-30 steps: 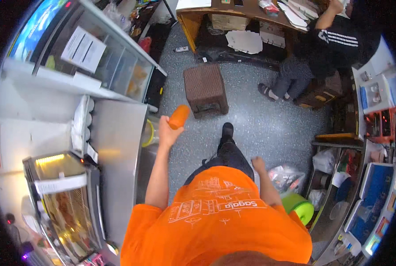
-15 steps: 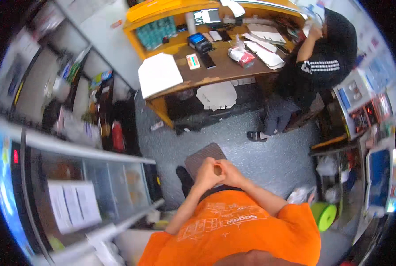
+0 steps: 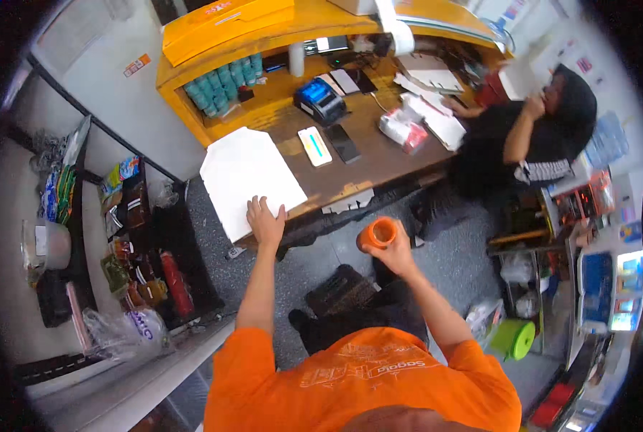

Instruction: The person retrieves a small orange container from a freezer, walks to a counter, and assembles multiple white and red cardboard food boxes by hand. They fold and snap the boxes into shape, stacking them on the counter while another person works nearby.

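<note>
My left hand (image 3: 266, 222) lies with fingers spread on the near edge of a white sheet of card (image 3: 253, 173), which juts past the left end of the wooden desk (image 3: 303, 187). My right hand (image 3: 398, 253) is closed round an orange, hollow cup-like cylinder (image 3: 370, 236), its round opening facing up. It is held off the near side of the desk, above the floor. A white phone-like device (image 3: 314, 146) and a dark phone (image 3: 343, 144) lie on the desk beyond the card, near a blue and black card terminal (image 3: 320, 99).
At the right end of the desk a person in black (image 3: 545, 137) has a hand on papers (image 3: 433, 119). A red and white plastic packet (image 3: 403, 129) lies between. Shelves with packets (image 3: 131, 209) stand left; a green bin (image 3: 514, 338) is right. A brown stool (image 3: 339, 289) stands below me.
My hands, together before my waist, have parted: the left reaches forward to the card, the right moves right with the orange cylinder. My view has shifted toward the desk. The other person now leans lower.
</note>
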{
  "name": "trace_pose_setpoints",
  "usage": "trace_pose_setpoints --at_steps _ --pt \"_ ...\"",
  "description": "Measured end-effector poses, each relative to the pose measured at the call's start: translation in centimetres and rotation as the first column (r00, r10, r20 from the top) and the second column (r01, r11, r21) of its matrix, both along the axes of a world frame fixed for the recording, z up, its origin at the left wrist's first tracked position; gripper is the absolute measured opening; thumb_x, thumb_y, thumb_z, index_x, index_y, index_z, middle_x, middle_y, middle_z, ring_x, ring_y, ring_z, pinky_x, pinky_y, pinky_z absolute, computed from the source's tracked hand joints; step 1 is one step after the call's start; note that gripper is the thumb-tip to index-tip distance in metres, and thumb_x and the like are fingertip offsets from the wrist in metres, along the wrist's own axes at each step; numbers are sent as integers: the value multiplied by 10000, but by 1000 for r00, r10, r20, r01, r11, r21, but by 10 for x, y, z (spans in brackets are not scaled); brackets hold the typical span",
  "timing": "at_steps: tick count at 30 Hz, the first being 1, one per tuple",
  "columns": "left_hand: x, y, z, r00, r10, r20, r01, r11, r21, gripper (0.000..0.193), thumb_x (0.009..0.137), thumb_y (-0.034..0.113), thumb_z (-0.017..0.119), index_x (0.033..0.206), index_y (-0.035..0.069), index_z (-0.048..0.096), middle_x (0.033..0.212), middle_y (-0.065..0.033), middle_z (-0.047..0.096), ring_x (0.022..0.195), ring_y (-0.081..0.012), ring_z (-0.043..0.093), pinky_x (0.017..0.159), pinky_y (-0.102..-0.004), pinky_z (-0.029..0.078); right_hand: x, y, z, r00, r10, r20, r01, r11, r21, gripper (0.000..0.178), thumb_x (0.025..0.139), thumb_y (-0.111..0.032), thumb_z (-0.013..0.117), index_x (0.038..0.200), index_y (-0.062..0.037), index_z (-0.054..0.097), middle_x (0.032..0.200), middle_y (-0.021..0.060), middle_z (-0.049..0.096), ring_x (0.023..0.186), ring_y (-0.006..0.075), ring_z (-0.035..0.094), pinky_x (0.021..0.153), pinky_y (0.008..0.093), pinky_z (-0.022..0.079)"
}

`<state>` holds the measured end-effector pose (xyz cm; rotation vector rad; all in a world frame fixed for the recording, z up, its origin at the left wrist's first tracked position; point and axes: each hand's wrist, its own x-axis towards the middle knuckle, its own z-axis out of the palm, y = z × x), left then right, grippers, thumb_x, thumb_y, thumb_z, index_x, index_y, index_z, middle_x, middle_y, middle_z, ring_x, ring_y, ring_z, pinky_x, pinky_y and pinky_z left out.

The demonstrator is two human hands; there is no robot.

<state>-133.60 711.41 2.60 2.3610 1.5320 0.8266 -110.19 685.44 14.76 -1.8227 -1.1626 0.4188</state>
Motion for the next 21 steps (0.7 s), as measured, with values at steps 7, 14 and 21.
trace_pose_setpoints --at_steps 7,14,21 --pt "32 36 -62 976 212 -57 -209 976 59 494 868 293 685 1252 1 579 1379 -191 536 1363 -399 422 1152 -535 295 99 288 -17 977 206 62 -213 963 164 632 697 -198 900 1227 -44 593 1183 160 606 1138 326 598 978 416 487" --pt "27 32 -64 963 210 -168 -212 977 7 526 833 297 628 1279 19 602 1429 -188 528 1384 -399 421 1166 -580 279 111 484 -74 956 293 20 -292 941 168 684 710 -219 899 1253 -3 544 1232 226 562 1148 384 551 998 440 457" --pt "31 39 -69 971 210 -116 -213 977 -21 489 834 283 644 1257 39 619 1426 -189 535 1381 -396 432 1160 -584 282 124 476 -103 970 197 141 -218 964 151 755 766 -274 882 1326 47 490 1263 233 558 1189 404 550 1016 452 455"
